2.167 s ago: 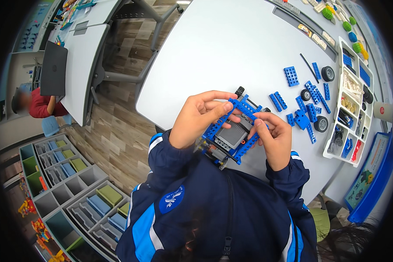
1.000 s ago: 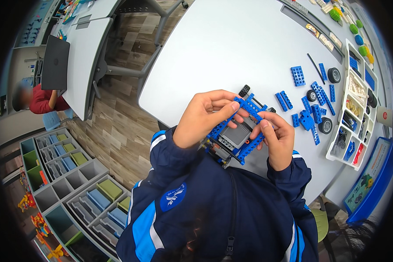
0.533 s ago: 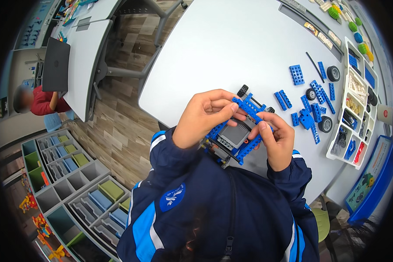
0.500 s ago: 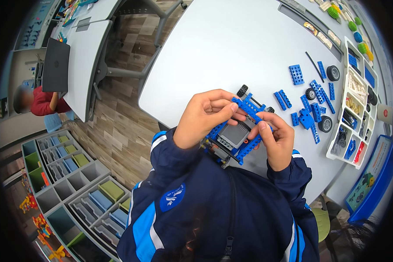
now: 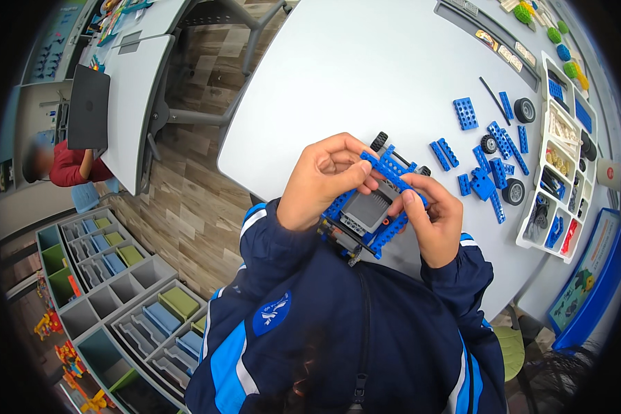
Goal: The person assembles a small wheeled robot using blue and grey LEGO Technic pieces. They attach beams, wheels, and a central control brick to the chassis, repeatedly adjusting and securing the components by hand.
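A blue studded beam (image 5: pixel 386 172) is pinched at both ends over a half-built toy vehicle (image 5: pixel 367 208). My left hand (image 5: pixel 326 178) closes thumb and fingers on its far left end. At its near right end, my right hand (image 5: pixel 431 214) grips it the same way. The vehicle has a blue beam frame, a grey block in the middle and small black wheels (image 5: pixel 379 141) at its far end. It sits at the table's near edge, close against my jacket. Whether the beam is pressed onto the frame I cannot tell; my fingers cover parts of both.
Loose blue bricks (image 5: pixel 466 113), a black rod (image 5: pixel 495 100) and wheels (image 5: pixel 513 192) lie on the white table (image 5: pixel 324 83) to the right. Beyond them stands a white sorting tray (image 5: pixel 529 233) of parts. A person in red (image 5: pixel 69 164) sits by a laptop (image 5: pixel 89 107) at far left.
Both hands and the beam have shifted slightly left and away from me. More of the blue plate on the vehicle's far end shows behind the beam. Both hands still hold the beam.
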The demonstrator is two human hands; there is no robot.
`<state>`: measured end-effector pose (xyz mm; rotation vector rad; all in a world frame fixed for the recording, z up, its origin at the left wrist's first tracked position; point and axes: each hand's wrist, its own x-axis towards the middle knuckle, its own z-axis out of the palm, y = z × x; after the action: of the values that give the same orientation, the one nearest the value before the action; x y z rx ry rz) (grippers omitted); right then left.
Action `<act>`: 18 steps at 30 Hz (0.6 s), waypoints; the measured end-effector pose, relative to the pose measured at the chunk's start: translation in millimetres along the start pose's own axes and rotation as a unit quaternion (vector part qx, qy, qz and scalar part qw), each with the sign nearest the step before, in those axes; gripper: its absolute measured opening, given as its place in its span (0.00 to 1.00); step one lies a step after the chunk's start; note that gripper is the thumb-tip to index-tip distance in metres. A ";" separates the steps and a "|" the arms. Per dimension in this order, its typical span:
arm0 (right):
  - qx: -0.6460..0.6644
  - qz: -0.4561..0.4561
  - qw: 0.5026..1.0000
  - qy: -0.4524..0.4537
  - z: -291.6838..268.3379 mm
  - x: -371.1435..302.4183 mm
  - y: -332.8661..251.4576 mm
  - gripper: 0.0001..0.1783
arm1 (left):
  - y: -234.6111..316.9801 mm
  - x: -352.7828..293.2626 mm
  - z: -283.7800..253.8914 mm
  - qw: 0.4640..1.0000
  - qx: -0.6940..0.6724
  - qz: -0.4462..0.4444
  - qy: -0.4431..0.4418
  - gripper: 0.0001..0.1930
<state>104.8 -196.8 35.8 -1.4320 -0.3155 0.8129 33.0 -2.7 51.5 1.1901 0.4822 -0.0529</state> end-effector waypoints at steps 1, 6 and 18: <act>0.005 0.004 1.000 0.000 0.1 0.3 0.1 0.13 | -0.3 0.3 -0.6 1.000 -0.003 0.001 -0.002 0.09; 0.000 0.029 1.000 -0.005 -0.8 0.7 -2.1 0.15 | -0.4 0.1 -1.4 1.000 -0.010 -0.008 0.001 0.09; 0.061 0.059 0.995 -0.059 -15.4 2.7 -4.9 0.23 | 10.1 -9.7 4.0 0.997 0.069 -0.034 0.021 0.15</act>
<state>118.1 -206.2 37.3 -1.2995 -0.2682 0.9983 28.6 -4.5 65.2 1.3122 0.5634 -0.1226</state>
